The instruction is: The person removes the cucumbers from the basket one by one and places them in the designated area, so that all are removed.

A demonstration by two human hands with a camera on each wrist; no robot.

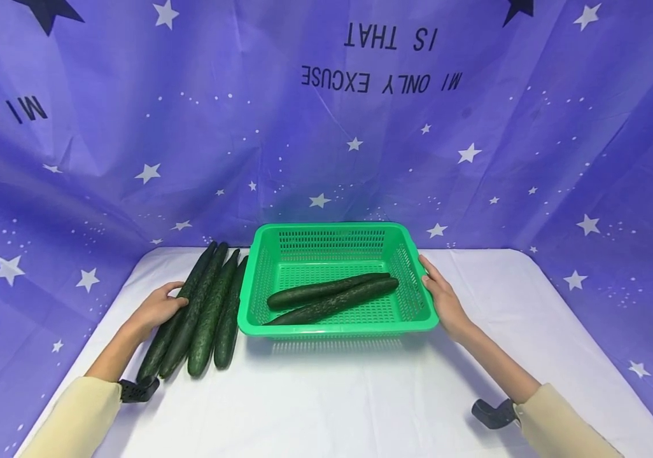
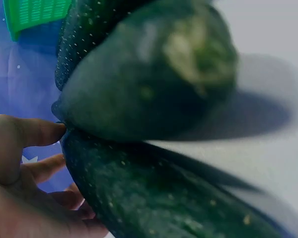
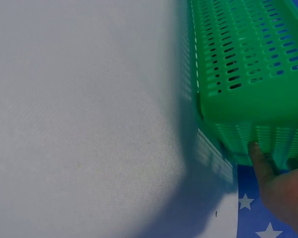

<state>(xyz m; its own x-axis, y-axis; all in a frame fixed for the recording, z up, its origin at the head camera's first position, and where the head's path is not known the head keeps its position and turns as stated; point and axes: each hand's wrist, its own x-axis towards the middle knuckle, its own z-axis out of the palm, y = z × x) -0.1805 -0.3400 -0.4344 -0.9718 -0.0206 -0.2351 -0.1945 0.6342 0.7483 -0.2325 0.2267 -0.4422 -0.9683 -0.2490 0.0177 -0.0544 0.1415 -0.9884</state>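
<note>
Several long dark-green cucumbers (image 1: 205, 337) lie side by side on the left of the white table. My left hand (image 1: 157, 308) is at the outermost cucumber (image 1: 157, 353), its thumb and fingers on either side of it. In the left wrist view the thumb meets the seam between that cucumber (image 2: 154, 193) and its neighbour (image 2: 134, 84). A green plastic basket (image 1: 338, 329) stands right of the row with two cucumbers (image 1: 326, 289) inside. My right hand (image 1: 449, 305) touches the basket's right side, extended fingers (image 3: 260, 161) against the outer wall.
The white tablecloth (image 1: 355, 401) spreads in front of the basket. Purple star-printed cloth (image 1: 326, 140) hangs behind and along both sides. A black wrist device (image 1: 139, 390) sits at the left cuff, another (image 1: 492, 413) at the right.
</note>
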